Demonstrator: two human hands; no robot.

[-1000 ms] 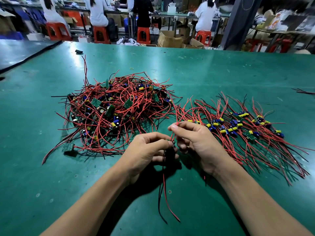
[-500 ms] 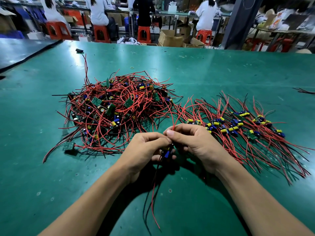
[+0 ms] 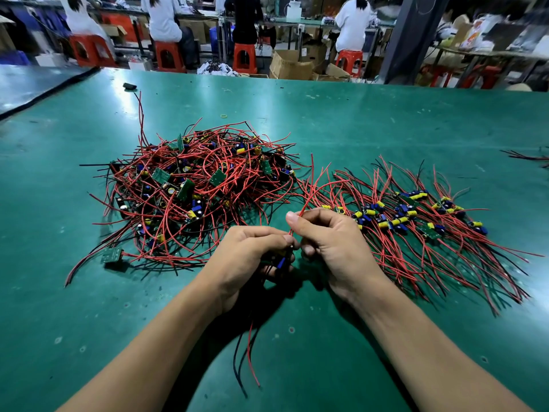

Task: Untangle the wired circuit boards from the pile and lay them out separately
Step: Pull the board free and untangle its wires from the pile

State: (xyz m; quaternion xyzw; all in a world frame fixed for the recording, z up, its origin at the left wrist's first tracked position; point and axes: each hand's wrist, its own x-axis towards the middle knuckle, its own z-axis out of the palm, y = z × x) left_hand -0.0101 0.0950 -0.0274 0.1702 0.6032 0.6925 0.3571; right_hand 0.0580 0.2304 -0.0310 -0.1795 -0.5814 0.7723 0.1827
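A tangled pile (image 3: 202, 188) of small green circuit boards with red and black wires lies left of centre on the green table (image 3: 356, 120). To the right, several boards lie side by side in a laid-out row (image 3: 416, 215), wires fanned out. My left hand (image 3: 252, 257) is shut on one circuit board (image 3: 281, 262), its blue part showing under the fingers; its red and black wires (image 3: 251, 355) trail toward me. My right hand (image 3: 329, 242) pinches that board's red wire (image 3: 306, 200), which rises between thumb and forefinger.
One loose board (image 3: 112, 255) lies at the pile's near left edge. A small black object (image 3: 129, 86) and a yellow rubber band (image 3: 223, 116) lie farther back. Wires (image 3: 531, 157) lie at the right edge. People sit on red stools beyond the table.
The trailing wires have swung left and drawn in closer to my left forearm. My right thumb has slid up along the red wire, and both hands have shifted slightly.
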